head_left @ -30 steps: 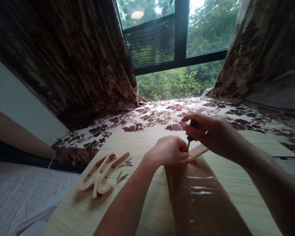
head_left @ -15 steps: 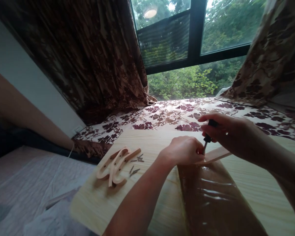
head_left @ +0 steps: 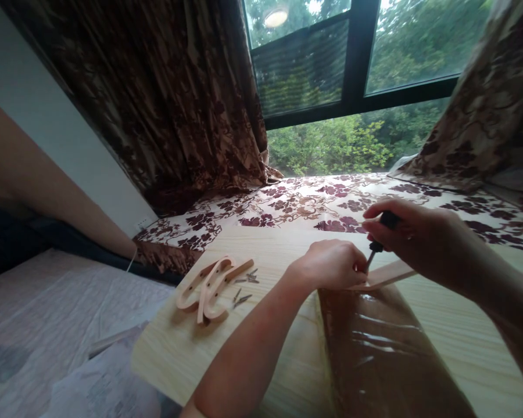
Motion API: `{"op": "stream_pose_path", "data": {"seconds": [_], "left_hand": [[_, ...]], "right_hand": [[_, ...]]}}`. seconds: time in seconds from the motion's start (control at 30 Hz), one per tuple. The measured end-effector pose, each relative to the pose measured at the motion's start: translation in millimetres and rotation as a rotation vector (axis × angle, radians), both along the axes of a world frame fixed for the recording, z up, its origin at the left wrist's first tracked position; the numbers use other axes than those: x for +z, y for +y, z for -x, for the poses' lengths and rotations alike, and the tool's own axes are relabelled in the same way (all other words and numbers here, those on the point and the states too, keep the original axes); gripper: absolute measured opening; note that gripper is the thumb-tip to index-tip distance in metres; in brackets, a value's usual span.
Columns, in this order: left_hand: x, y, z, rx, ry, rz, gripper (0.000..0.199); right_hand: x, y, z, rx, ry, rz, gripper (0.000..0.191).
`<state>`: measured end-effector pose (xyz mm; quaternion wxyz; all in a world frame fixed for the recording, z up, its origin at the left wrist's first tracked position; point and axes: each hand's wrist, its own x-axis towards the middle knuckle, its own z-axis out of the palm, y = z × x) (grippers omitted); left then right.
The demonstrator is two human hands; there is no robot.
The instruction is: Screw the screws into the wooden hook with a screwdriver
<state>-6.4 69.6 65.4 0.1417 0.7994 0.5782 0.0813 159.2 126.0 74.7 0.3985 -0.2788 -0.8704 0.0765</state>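
Note:
My right hand (head_left: 412, 226) is closed around the black handle of a screwdriver (head_left: 389, 220), whose shaft slants down to a pale wooden strip (head_left: 390, 274). Beside the tip, my left hand (head_left: 333, 264) is closed on the left end of that strip. The strip lies across the far end of a brown, plastic-wrapped box (head_left: 375, 348). Curved wooden pieces with holes (head_left: 213, 290) lie together on the pale wooden board (head_left: 165, 348), left of my left forearm. Several screws (head_left: 243, 300) are scattered next to them. The exact contact at the screwdriver tip is too small to tell.
Beyond the board runs a ledge with flowered cloth (head_left: 296, 200), below a dark-framed window (head_left: 355, 64). Patterned curtains (head_left: 192, 116) hang on both sides. At the lower left is a plastic-covered surface (head_left: 35, 307).
The whole view has shifted slightly. The screwdriver in my right hand leans more to the right than before. My left hand keeps its place on the strip.

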Motion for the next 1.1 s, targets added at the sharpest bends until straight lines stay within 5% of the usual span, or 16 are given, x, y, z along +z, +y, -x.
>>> {"op": "stream_pose_path", "data": {"seconds": [0.23, 0.47, 0.9, 1.1], "left_hand": [[-2.0, 1, 2, 0.009, -0.020, -0.023, 0.010], [0.6, 0, 3, 0.014, -0.043, 0.024, 0.011], [2.6, -7, -6, 0.079, 0.015, -0.018, 0.008], [1.4, -6, -4, 0.045, 0.023, -0.032, 0.008]], "right_hand": [[11.7, -8, 0, 0.117, -0.050, 0.121, 0.022], [9.1, -4, 5, -0.003, -0.036, 0.037, 0.024], [10.0, -9, 4, 0.057, -0.048, 0.094, 0.014], [9.0, -9, -3, 0.148, -0.051, 0.235, 0.010]]}}
